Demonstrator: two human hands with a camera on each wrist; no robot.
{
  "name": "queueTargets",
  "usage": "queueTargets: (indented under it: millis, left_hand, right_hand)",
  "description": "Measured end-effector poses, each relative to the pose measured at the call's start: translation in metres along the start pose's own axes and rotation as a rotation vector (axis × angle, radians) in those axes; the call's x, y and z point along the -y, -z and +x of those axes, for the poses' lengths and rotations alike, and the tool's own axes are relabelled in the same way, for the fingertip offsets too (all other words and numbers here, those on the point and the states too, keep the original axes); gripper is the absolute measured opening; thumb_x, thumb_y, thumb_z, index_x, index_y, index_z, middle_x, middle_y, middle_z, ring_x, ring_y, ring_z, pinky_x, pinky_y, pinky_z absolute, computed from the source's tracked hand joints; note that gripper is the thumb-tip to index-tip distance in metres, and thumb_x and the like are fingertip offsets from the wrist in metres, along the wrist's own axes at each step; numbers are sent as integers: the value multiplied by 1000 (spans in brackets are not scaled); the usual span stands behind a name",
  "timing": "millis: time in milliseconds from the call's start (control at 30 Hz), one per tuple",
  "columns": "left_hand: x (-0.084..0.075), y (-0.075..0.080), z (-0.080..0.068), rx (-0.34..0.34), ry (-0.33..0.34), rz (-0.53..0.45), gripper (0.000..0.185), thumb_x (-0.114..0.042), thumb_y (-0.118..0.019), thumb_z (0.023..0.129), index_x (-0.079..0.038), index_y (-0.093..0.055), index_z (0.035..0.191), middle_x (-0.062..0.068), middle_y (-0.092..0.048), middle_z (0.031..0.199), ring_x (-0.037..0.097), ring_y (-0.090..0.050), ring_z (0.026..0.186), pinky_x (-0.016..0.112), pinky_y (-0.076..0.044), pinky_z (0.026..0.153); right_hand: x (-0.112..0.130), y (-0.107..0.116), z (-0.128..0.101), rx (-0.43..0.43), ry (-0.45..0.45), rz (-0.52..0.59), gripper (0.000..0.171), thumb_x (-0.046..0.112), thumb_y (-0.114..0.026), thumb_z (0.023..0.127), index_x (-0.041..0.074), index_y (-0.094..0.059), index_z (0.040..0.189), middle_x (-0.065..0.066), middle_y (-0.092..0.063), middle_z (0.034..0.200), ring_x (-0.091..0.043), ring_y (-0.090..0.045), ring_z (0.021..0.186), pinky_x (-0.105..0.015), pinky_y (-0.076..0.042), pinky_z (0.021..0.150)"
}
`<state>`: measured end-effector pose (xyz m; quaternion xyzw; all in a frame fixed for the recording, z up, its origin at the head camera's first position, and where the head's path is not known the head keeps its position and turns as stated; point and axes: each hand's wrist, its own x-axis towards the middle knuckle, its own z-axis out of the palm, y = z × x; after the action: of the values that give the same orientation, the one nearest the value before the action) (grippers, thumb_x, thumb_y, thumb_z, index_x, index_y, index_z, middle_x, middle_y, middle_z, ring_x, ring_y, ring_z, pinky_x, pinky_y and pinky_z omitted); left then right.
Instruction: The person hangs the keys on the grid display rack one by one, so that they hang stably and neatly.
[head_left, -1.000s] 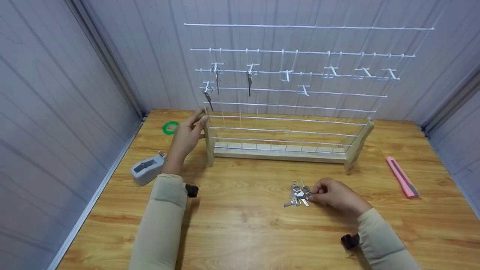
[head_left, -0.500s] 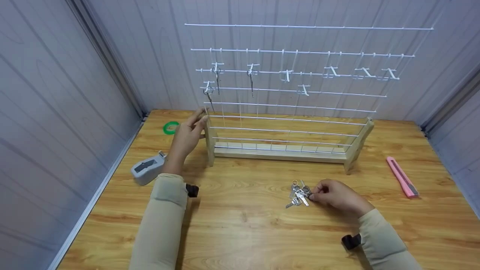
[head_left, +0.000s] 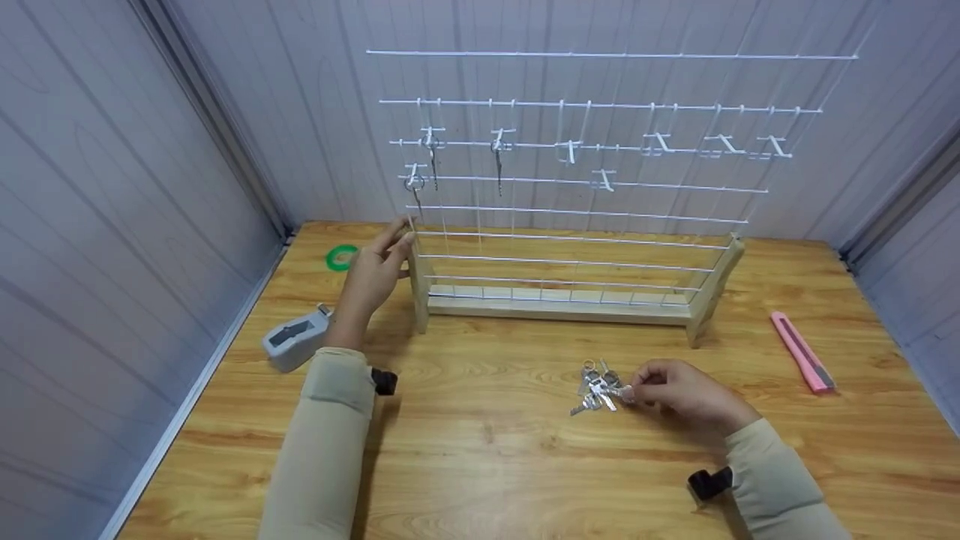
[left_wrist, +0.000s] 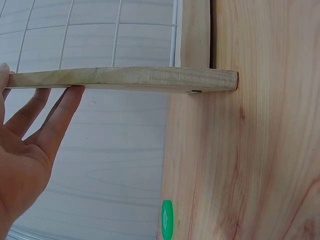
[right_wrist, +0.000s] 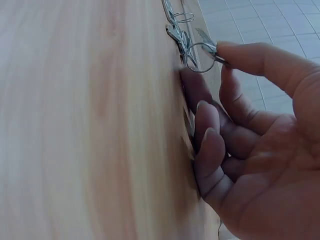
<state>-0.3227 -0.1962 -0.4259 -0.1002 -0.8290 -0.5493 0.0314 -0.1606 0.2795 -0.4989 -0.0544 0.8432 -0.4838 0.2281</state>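
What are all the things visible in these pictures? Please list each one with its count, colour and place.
wire grid rack: one, white wire on a pale wooden base, upright at the back of the table
hanging keys: three, silver, on hooks at the rack's left part
bare hooks: several, white, on the rack's middle and right part
loose keys: one small pile, silver, on the table in front of the rack
tape roll: one, green, back left of the table
tape measure: one, grey, left edge of the table
utility knife: one, pink, right side of the table
table: one, light wood
left hand: touches the rack's left wooden post
right hand: pinches a key from the pile
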Motion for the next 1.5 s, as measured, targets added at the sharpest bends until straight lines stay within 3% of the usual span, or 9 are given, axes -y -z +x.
queueTargets:
  millis: [300,667,1133,1300,1500]
  left_hand:
    - [-2,0,0,-2,5,2,56,-57,-54,108,-39,-48,161,16,-57,158,38,-61,142,44,-67,100]
    - [1,0,0,4,4,-13,61,-58,-55,108,-33,-46,163,13,-57,159,34,-63,140,44,-67,102]
    - [0,-1,0,4,9,-18,61,-58,-55,108,-34,-46,163,18,-57,159,39,-62,141,49,-66,102]
    - [0,-1,1,5,14,-13,62,-60,-55,107,-34,-46,163,19,-54,161,40,-61,143,51,-65,104]
    - [1,-1,0,2,17,-7,63,-59,-56,107,-35,-45,164,16,-56,160,37,-62,141,46,-67,103]
  right_hand:
    - [-3,1,-1,34,25,46,25,22,-75,100,-1,-69,107,5,-73,89,-8,-59,76,-21,-48,62]
    - [-3,0,-3,49,23,91,25,25,-73,103,1,-68,106,4,-79,94,-8,-64,79,-23,-50,67]
    - [0,-3,-4,79,62,103,23,19,-73,102,-3,-71,108,3,-74,94,-10,-65,81,-23,-57,69]
    - [12,-7,-7,50,88,68,26,21,-79,99,-4,-74,106,2,-76,93,-8,-65,81,-21,-58,69]
    - [41,-13,-16,8,176,-73,20,18,-78,98,0,-76,105,-7,-77,97,-6,-66,84,-17,-57,75]
